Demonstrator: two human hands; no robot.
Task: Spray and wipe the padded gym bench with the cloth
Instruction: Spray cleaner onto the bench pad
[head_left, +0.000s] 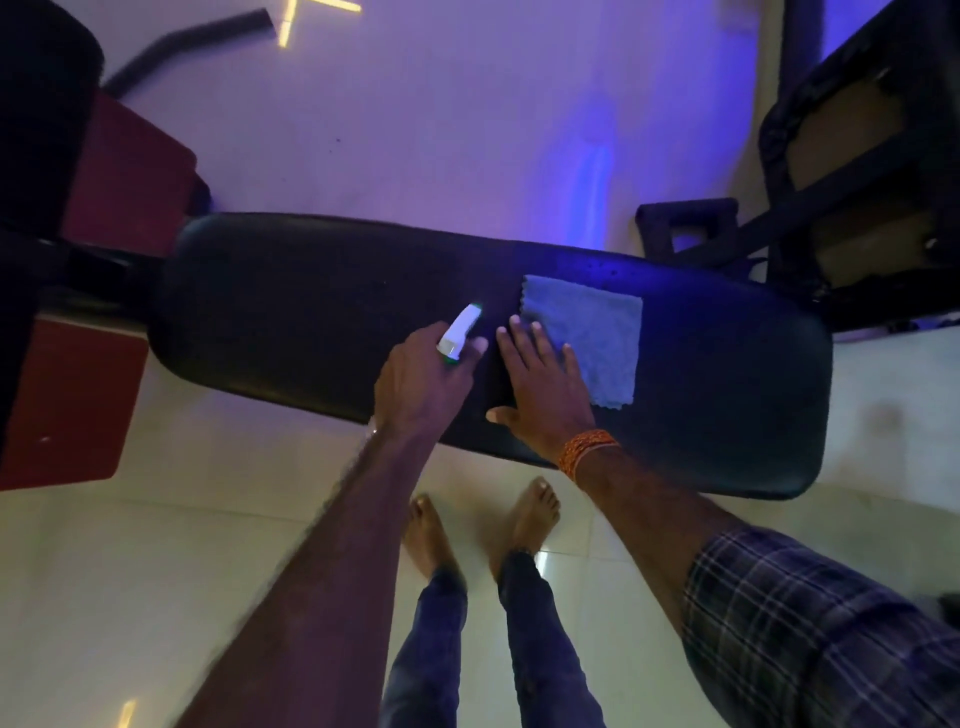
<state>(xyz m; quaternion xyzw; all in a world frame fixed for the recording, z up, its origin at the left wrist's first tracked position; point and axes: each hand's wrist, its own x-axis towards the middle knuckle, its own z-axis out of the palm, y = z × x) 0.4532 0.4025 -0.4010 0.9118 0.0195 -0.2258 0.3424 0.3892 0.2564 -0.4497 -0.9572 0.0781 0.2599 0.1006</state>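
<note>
Across the middle of the view lies the long black padded gym bench (322, 306), set over a pale tiled floor (156, 561) lit with violet light. All positions below refer to this bench.

On the bench's right half rests the square blue microfibre cloth (589, 338), lying flat and unfolded, its scalloped edges visible.

My right hand (545, 384) lies palm down on the padding just left of the cloth. Its fingers (522, 340) are spread and extended, gripping nothing; the outer fingertips overlap the cloth's left edge. An orange beaded band (587, 449) circles that wrist, and a dark plaid sleeve (810, 623) covers the arm beyond it.

My left hand (421, 384) hovers over the bench's near edge, just left of the right hand. Its fingers are closed around the white spray bottle head with green trim (460, 332). The nozzle points away from me, over the bench centre. The bottle body is hidden under the hand.

At the bench's left end stand dark red panels (124, 171). Beyond the right end stands black metal framework (831, 171).

Below the bench's near edge, my bare feet (524, 519) stand on the floor.
</note>
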